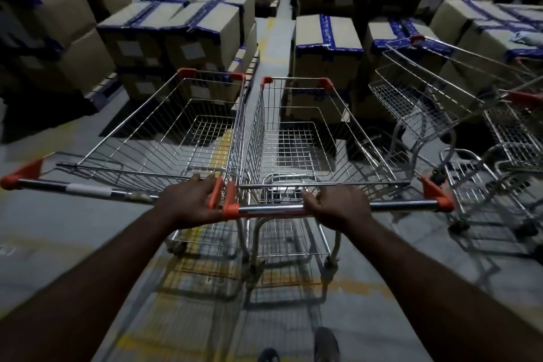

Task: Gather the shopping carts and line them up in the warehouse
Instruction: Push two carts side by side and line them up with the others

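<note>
Two empty wire shopping carts with orange corner caps stand side by side in front of me. My left hand (pixel 191 200) grips the right end of the left cart's (pixel 164 132) handle bar. My right hand (pixel 340 205) grips the handle bar of the right cart (pixel 296 138) near its middle. The two baskets touch or nearly touch along their inner sides. At the right stand more carts (pixel 435 97), nested into each other and angled toward the upper left.
Stacks of cardboard boxes (pixel 188 38) sealed with blue tape sit on pallets ahead, left and right. A narrow aisle (pixel 273 38) runs between the stacks straight ahead. Yellow lines mark the grey floor (pixel 58 229). My shoes show at the bottom edge.
</note>
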`<move>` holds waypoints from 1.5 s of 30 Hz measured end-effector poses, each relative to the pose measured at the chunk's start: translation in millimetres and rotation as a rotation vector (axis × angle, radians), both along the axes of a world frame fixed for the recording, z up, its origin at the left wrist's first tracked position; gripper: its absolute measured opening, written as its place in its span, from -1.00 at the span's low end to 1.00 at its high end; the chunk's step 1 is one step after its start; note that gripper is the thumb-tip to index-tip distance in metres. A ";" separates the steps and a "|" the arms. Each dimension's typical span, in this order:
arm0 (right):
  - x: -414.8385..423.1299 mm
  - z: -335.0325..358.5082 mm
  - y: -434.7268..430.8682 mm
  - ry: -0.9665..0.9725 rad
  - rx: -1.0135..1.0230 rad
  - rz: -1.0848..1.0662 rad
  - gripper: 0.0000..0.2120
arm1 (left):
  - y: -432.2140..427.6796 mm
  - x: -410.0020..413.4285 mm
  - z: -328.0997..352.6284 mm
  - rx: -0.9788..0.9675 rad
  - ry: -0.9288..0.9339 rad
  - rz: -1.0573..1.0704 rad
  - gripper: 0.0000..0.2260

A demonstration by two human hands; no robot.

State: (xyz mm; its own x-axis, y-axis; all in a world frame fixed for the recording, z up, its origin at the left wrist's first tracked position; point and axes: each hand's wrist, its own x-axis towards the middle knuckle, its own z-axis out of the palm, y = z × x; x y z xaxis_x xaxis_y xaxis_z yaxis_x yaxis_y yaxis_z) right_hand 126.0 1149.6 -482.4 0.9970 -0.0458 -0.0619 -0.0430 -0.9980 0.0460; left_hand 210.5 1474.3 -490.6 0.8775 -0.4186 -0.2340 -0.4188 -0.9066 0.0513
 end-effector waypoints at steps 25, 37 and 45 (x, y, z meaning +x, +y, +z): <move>-28.8 1.8 66.0 0.019 0.181 0.141 -0.59 | -14.6 -30.7 5.8 -0.067 0.061 0.043 0.25; -27.3 3.5 87.6 0.053 0.197 -0.064 -0.68 | 1.6 -23.2 2.5 -0.076 -0.037 -0.157 0.11; -13.6 4.1 120.2 0.031 0.162 -0.163 -0.61 | 22.3 -1.1 -5.9 -0.133 -0.065 -0.261 -0.07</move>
